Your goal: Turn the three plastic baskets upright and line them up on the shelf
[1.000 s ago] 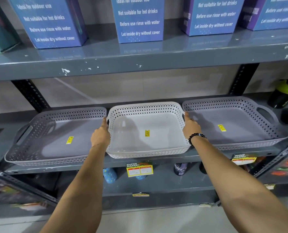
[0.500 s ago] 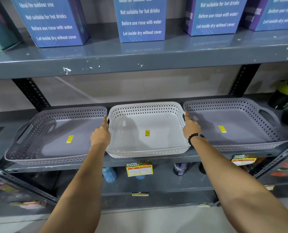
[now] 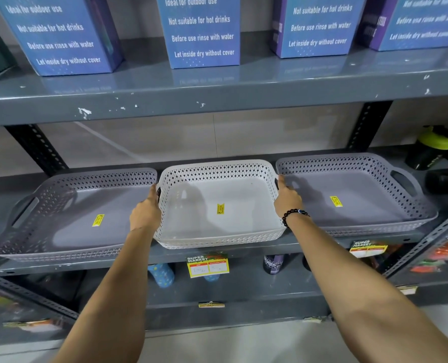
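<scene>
Three perforated plastic baskets stand upright, side by side on the grey middle shelf (image 3: pixel 243 251). A grey basket (image 3: pixel 68 218) is at the left, a white basket (image 3: pixel 217 200) in the middle and a second grey basket (image 3: pixel 353 195) at the right. Each has a yellow sticker on its floor. My left hand (image 3: pixel 145 213) grips the white basket's left handle side. My right hand (image 3: pixel 287 197), with a black bead bracelet at the wrist, grips its right handle side. The white basket's front edge juts slightly over the shelf lip.
Blue printed boxes (image 3: pixel 202 32) line the upper shelf (image 3: pixel 217 100). Dark bottles with a lime-green lid (image 3: pixel 435 145) stand at the far right of the middle shelf. Bottles (image 3: pixel 162 273) and price tags (image 3: pixel 208 264) sit below. Slotted black uprights (image 3: pixel 36 148) flank the bay.
Both hands have stayed on the white basket's sides. The baskets keep their places; only the view has shifted slightly.
</scene>
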A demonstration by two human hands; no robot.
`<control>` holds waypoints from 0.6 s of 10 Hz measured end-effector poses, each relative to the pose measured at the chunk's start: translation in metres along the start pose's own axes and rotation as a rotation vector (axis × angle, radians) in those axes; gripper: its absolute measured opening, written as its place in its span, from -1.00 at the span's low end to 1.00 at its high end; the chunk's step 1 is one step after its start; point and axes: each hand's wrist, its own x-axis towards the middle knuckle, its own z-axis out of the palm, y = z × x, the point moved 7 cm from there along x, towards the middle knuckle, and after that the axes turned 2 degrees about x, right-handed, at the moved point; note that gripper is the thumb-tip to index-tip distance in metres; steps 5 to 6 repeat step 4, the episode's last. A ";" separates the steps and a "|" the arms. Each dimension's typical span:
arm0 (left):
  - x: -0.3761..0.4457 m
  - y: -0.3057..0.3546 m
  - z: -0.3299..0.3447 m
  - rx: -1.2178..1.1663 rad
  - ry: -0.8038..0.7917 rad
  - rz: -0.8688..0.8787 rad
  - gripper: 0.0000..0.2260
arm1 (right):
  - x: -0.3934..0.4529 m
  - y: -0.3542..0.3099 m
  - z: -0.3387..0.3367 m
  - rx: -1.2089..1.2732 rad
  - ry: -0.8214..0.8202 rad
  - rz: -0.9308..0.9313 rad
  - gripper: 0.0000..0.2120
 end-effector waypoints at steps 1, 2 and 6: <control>0.000 0.001 0.001 -0.003 0.005 -0.002 -0.51 | 0.000 0.000 0.000 0.003 0.002 0.009 -0.34; -0.002 0.000 0.000 -0.015 -0.037 0.009 -0.55 | -0.005 -0.001 -0.004 0.009 -0.011 0.018 -0.42; -0.024 0.010 -0.020 -0.034 0.084 0.106 -0.48 | -0.028 -0.022 -0.018 -0.154 0.170 -0.109 -0.40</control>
